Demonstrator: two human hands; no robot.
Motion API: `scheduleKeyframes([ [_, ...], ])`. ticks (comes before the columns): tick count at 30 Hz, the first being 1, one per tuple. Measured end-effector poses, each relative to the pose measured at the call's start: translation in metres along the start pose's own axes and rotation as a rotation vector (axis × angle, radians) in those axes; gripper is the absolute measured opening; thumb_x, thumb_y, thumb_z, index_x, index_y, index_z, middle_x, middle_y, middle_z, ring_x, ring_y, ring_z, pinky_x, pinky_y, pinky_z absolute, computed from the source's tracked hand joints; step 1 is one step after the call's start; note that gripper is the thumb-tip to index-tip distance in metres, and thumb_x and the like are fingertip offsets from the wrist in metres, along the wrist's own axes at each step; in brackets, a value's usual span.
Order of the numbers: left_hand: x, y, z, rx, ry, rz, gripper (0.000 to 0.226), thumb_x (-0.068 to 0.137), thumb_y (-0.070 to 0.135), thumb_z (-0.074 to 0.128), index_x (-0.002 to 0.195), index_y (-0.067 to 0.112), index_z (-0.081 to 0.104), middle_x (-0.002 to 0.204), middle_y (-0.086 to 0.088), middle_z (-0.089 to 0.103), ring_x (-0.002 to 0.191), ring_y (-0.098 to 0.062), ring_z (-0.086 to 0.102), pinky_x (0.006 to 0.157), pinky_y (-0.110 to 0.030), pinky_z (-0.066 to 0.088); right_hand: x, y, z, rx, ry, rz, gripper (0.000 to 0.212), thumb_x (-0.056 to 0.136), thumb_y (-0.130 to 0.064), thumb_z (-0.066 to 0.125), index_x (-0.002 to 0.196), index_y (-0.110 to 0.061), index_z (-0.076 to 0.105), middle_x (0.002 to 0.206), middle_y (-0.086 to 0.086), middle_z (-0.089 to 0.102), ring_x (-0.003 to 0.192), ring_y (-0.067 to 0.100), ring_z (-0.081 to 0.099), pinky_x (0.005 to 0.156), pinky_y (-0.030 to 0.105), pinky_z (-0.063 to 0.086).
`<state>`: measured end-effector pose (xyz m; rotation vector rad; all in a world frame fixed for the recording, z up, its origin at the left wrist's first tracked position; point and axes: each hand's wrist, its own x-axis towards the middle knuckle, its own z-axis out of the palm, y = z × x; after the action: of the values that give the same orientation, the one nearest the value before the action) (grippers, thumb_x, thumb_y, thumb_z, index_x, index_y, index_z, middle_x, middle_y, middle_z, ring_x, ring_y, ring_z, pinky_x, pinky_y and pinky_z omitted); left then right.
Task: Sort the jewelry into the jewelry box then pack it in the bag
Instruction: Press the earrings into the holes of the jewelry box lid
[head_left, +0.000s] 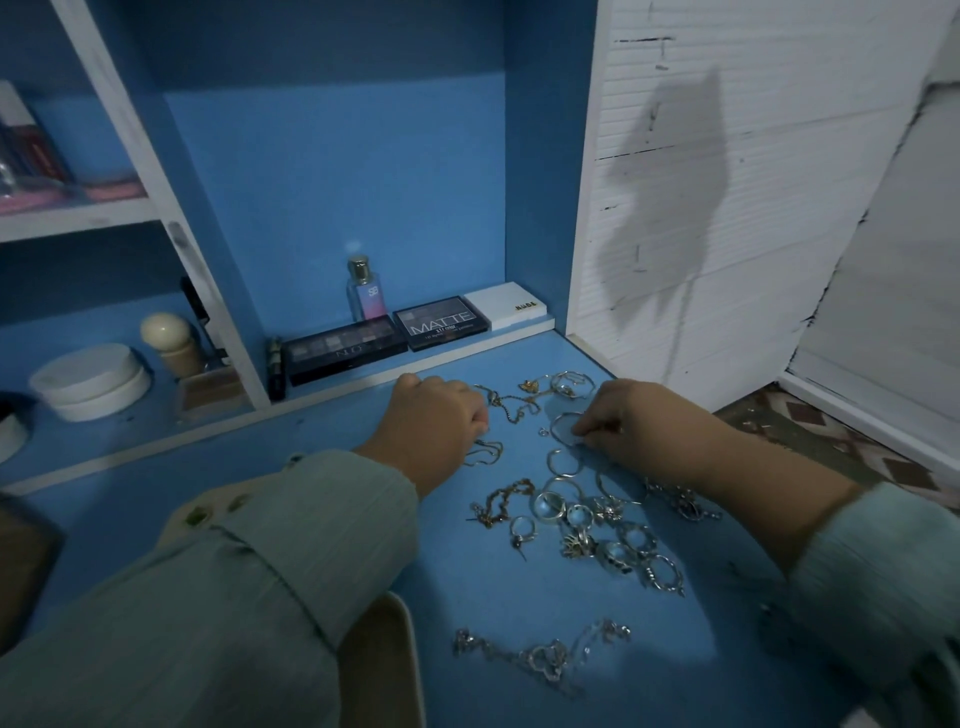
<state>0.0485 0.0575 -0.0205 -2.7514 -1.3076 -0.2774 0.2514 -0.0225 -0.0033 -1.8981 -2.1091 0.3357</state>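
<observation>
Loose jewelry lies scattered on the blue desk top (363, 519). Several silver rings (597, 525) cluster in the middle, a gold chain (501, 501) lies left of them, and a silver necklace (540, 657) lies near the front. More gold chains and hoops (535, 392) sit at the back. My left hand (434, 415) has curled fingers that pinch a thin chain (485, 452) at the desk. My right hand (631, 421) pinches a thin silver hoop (563, 428). A cream object's edge (400, 654) shows under my left sleeve; I cannot tell what it is.
Two dark eyeshadow palettes (441, 322), a white palette (511, 306) and a perfume bottle (365, 288) stand along the back ledge. A white round jar (91, 379) and a cream knob-topped bottle (171, 338) sit in the left shelf. A white panel wall (727, 208) rises on the right.
</observation>
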Motion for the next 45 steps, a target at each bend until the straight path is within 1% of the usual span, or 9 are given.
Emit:
scheduleKeyframes([
  [6,0.001,0.0,0.0,-0.017,-0.028,-0.028,0.023,0.098,0.031,0.04,0.105,0.026,0.061,0.111,0.011,0.059,0.104,-0.011,0.049,0.086,-0.028,0.016,0.02,-0.014,0.011,-0.017,0.022,0.06,0.029,0.09,-0.025,0.057,0.117,-0.018,0.064,0.117,0.003,0.051,0.107,0.019,0.052,0.087,0.023,0.039],
  [11,0.005,-0.001,-0.007,-0.06,-0.1,-0.06,0.019,0.097,0.032,0.043,0.102,0.026,0.061,0.111,0.01,0.059,0.106,-0.012,0.051,0.094,-0.031,0.02,0.026,-0.02,0.018,-0.039,0.038,0.079,0.023,0.09,-0.021,0.055,0.109,-0.019,0.068,0.118,0.004,0.055,0.104,0.019,0.054,0.086,0.027,0.044],
  [17,0.003,-0.008,-0.016,-0.098,-0.132,-0.105,0.015,0.096,0.033,0.046,0.098,0.029,0.061,0.107,0.012,0.058,0.106,-0.011,0.05,0.096,-0.032,0.02,0.027,-0.023,0.019,-0.054,0.044,0.071,0.025,0.091,-0.023,0.053,0.114,-0.025,0.064,0.12,0.002,0.052,0.109,0.017,0.051,0.079,0.02,0.035],
  [25,-0.008,-0.013,-0.03,-0.113,-0.092,-0.184,0.017,0.095,0.036,0.045,0.101,0.03,0.06,0.106,0.015,0.059,0.106,-0.008,0.052,0.096,-0.032,0.024,0.02,-0.026,0.022,0.021,0.122,-0.013,0.01,0.083,-0.011,0.058,0.087,-0.01,0.067,0.098,0.004,0.056,0.094,0.018,0.052,0.081,0.028,0.044],
  [27,-0.014,-0.018,-0.035,-0.119,-0.091,-0.219,0.016,0.096,0.034,0.043,0.1,0.031,0.058,0.101,0.016,0.056,0.104,-0.008,0.052,0.094,-0.031,0.024,0.015,-0.032,0.02,0.08,0.128,-0.014,0.005,0.081,-0.008,0.057,0.08,-0.009,0.062,0.084,-0.001,0.053,0.083,0.014,0.05,0.07,0.022,0.038],
  [31,-0.034,-0.034,-0.048,-0.151,-0.098,-0.299,0.013,0.095,0.024,0.04,0.091,0.031,0.051,0.095,0.014,0.054,0.094,-0.01,0.051,0.086,-0.03,0.026,0.002,-0.045,0.018,0.195,0.098,0.006,0.018,0.08,-0.006,0.058,0.068,-0.016,0.049,0.07,-0.006,0.051,0.068,0.01,0.048,0.054,0.011,0.035],
  [36,-0.067,-0.06,-0.058,-0.228,-0.167,-0.372,0.015,0.096,0.021,0.038,0.089,0.028,0.049,0.092,0.007,0.056,0.088,-0.015,0.053,0.084,-0.033,0.043,-0.007,-0.074,0.021,0.353,0.097,-0.027,0.011,0.081,-0.005,0.061,0.077,-0.014,0.057,0.071,-0.012,0.052,0.064,-0.001,0.048,0.057,0.005,0.039],
  [40,-0.091,-0.078,-0.057,-0.28,-0.189,-0.428,0.012,0.099,0.027,0.038,0.095,0.028,0.049,0.091,0.008,0.054,0.089,-0.015,0.052,0.082,-0.032,0.043,-0.008,-0.101,0.025,0.47,0.065,-0.043,0.017,0.082,-0.003,0.06,0.077,-0.019,0.062,0.072,-0.012,0.057,0.062,0.001,0.052,0.056,0.004,0.04],
  [45,-0.112,-0.093,-0.055,-0.323,-0.189,-0.48,0.012,0.099,0.028,0.036,0.095,0.028,0.047,0.089,0.01,0.05,0.083,-0.01,0.049,0.071,-0.027,0.038,-0.007,-0.131,0.032,0.544,0.03,-0.056,0.015,0.084,-0.002,0.059,0.093,-0.006,0.07,0.07,-0.014,0.056,0.05,-0.014,0.05,0.052,0.001,0.038],
])
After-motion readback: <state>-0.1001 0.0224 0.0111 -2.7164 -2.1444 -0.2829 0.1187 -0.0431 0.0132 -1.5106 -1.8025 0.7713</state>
